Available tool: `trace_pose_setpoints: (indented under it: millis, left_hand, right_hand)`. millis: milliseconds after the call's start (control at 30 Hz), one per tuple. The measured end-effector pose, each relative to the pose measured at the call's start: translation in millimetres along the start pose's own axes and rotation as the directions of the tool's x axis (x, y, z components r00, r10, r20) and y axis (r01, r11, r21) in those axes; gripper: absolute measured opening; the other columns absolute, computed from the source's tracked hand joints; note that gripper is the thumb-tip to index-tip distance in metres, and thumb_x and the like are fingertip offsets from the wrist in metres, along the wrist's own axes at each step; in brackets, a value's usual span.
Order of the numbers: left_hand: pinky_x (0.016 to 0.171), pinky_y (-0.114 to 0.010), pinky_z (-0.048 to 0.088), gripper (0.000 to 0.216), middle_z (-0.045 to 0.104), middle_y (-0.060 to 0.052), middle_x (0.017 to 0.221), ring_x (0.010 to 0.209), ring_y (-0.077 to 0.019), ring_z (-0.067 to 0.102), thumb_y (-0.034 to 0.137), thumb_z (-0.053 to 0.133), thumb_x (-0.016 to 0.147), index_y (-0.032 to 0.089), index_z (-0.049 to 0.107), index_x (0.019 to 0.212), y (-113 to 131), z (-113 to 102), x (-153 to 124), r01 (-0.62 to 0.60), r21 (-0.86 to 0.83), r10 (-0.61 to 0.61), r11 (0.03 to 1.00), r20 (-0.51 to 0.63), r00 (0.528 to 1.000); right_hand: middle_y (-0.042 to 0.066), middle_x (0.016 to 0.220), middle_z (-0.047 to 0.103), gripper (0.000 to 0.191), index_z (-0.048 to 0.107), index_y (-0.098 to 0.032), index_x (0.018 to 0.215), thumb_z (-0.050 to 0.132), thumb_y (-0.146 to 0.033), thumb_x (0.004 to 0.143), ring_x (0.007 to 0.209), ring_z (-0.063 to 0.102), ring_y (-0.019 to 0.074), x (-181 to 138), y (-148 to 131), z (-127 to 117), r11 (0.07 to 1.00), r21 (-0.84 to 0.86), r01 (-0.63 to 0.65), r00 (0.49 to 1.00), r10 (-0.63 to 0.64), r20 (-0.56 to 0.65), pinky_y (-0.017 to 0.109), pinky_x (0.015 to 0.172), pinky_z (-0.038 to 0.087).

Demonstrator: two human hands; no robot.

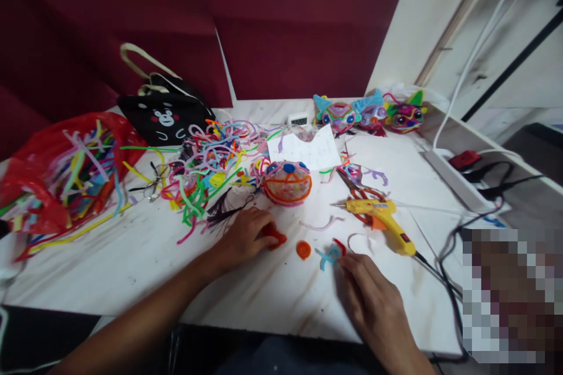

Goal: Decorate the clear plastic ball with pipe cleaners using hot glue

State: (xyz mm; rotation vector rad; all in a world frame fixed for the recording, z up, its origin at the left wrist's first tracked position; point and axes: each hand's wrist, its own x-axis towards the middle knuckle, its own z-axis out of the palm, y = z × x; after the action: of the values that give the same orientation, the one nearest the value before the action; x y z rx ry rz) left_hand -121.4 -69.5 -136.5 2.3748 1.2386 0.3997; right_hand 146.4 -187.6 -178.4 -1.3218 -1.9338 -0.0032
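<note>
My left hand [250, 235] is closed, its thumb and fingers on an orange-red pipe cleaner piece [276, 238] at the table's middle. Just right of it lies a flat orange pipe cleaner coil [303, 250]. My right hand [373, 288] is pinched at the edge of a small bunch of light blue and red pipe cleaner pieces [331, 254]; its fingertips partly cover the red end. Beyond both hands sits a rounded craft piece [287, 184] with an orange pipe cleaner outline and blue coils on top.
A yellow glue gun [382, 217] lies to the right, by orange-handled scissors [363, 193]. Tangled pipe cleaners [220, 146] and a red plastic bag [39, 146] fill the left. Behind are a black bag [165, 114], white paper [303, 149], finished ornaments [338, 117] and a power strip [453, 179].
</note>
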Motion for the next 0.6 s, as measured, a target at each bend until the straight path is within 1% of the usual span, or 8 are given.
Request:
trace_pose_setpoints:
  millis: [100, 200, 267, 333, 400, 467, 533, 600]
  left_hand:
    - [0.083, -0.036, 0.042, 0.012, 0.069, -0.003, 0.085, 0.087, -0.0219, 0.061, 0.029, 0.072, 0.084, 0.019, 0.065, 0.084, 9, 6, 4, -0.031, -0.022, 0.031, 0.999, 0.005, 1.0]
    - [0.086, -0.035, 0.044, 0.01, 0.07, -0.003, 0.088, 0.089, -0.0209, 0.063, 0.027, 0.073, 0.085, 0.019, 0.067, 0.085, 16, 10, 5, -0.046, -0.066, 0.047, 0.997, 0.003, 0.999]
    - [0.081, -0.03, 0.048, 0.008, 0.07, -0.003, 0.088, 0.086, -0.0184, 0.064, 0.022, 0.073, 0.084, 0.019, 0.067, 0.087, 17, 10, 4, -0.039, -0.112, 0.04, 0.993, 0.006, 0.999]
    - [0.074, -0.026, 0.05, 0.008, 0.07, -0.002, 0.089, 0.081, -0.0159, 0.065, 0.02, 0.073, 0.083, 0.018, 0.067, 0.089, 16, 8, 1, -0.018, -0.161, 0.019, 0.987, 0.005, 1.0]
    - [0.069, -0.024, 0.051, 0.008, 0.071, -0.001, 0.089, 0.077, -0.0145, 0.066, 0.02, 0.071, 0.083, 0.018, 0.067, 0.09, 14, 5, -3, 0.006, -0.203, -0.005, 0.979, 0.004, 1.0]
    - [0.068, -0.023, 0.052, 0.005, 0.072, -0.001, 0.088, 0.076, -0.0141, 0.068, 0.021, 0.068, 0.086, 0.019, 0.067, 0.09, 14, 3, -6, 0.018, -0.235, -0.016, 0.972, 0.008, 1.0]
    - [0.071, -0.024, 0.054, 0.006, 0.074, -0.002, 0.089, 0.079, -0.0146, 0.069, 0.022, 0.064, 0.089, 0.02, 0.068, 0.092, 16, 0, -8, 0.004, -0.254, 0.002, 0.967, 0.024, 1.0]
    - [0.081, -0.027, 0.055, 0.01, 0.075, -0.004, 0.096, 0.09, -0.0166, 0.07, 0.024, 0.062, 0.09, 0.021, 0.071, 0.094, 16, -6, -10, -0.028, -0.255, 0.038, 0.966, 0.033, 0.999]
  right_hand:
    - [0.016, 0.107, 0.072, 0.022, 0.062, -0.014, 0.113, 0.044, -0.02, 0.103, 0.095, 0.075, 0.0221, -3, 3, 2, 0.999, -0.009, 0.031, 0.999, -0.031, -0.015, 0.029, 0.078, 0.064]
    - [0.015, 0.106, 0.073, 0.024, 0.062, -0.014, 0.115, 0.044, -0.024, 0.103, 0.093, 0.076, 0.0213, -10, 12, 4, 0.995, -0.037, 0.096, 0.994, -0.098, -0.054, 0.026, 0.078, 0.064]
    - [0.015, 0.107, 0.074, 0.025, 0.061, -0.014, 0.119, 0.046, -0.025, 0.102, 0.095, 0.077, 0.0217, -16, 19, 6, 0.989, -0.04, 0.14, 0.989, -0.142, -0.038, 0.026, 0.081, 0.064]
    - [0.015, 0.11, 0.075, 0.027, 0.061, -0.014, 0.123, 0.049, -0.025, 0.101, 0.099, 0.076, 0.0228, -22, 27, 9, 0.985, -0.044, 0.164, 0.986, -0.163, 0.03, 0.026, 0.083, 0.064]
    - [0.016, 0.113, 0.075, 0.029, 0.061, -0.013, 0.124, 0.051, -0.025, 0.1, 0.099, 0.077, 0.0242, -28, 35, 11, 0.983, -0.058, 0.177, 0.983, -0.173, 0.062, 0.027, 0.082, 0.065]
    - [0.018, 0.114, 0.075, 0.03, 0.061, -0.012, 0.125, 0.054, -0.025, 0.098, 0.099, 0.077, 0.0255, -32, 41, 14, 0.978, -0.073, 0.197, 0.979, -0.192, 0.067, 0.028, 0.081, 0.065]
    - [0.018, 0.113, 0.075, 0.031, 0.061, -0.012, 0.125, 0.055, -0.023, 0.098, 0.099, 0.077, 0.0259, -35, 45, 16, 0.973, -0.076, 0.216, 0.975, -0.212, 0.067, 0.027, 0.081, 0.065]
    - [0.017, 0.112, 0.076, 0.03, 0.062, -0.013, 0.125, 0.054, -0.023, 0.098, 0.098, 0.077, 0.0252, -36, 46, 17, 0.971, -0.071, 0.227, 0.973, -0.222, 0.066, 0.025, 0.079, 0.065]
